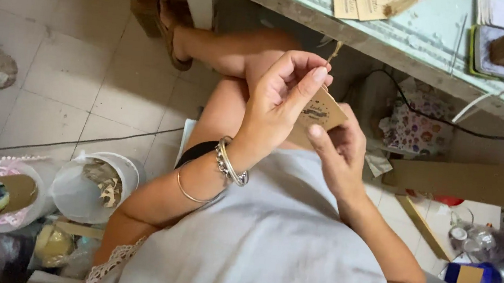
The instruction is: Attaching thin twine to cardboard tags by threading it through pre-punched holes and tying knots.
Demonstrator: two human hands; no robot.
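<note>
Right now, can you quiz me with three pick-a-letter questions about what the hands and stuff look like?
1. Where is the brown paper tag?
A. on the floor
B. between both hands
C. in a bucket

2. How many white buckets stand on the floor at the left?
A. two
B. five
C. none

3. What is the left hand doing?
A. lying flat
B. pinching twine
C. waving

Answers: 1 B, the right hand and left hand grip it. 2 A, two stand side by side. 3 B, fingertips close on the strand.
</note>
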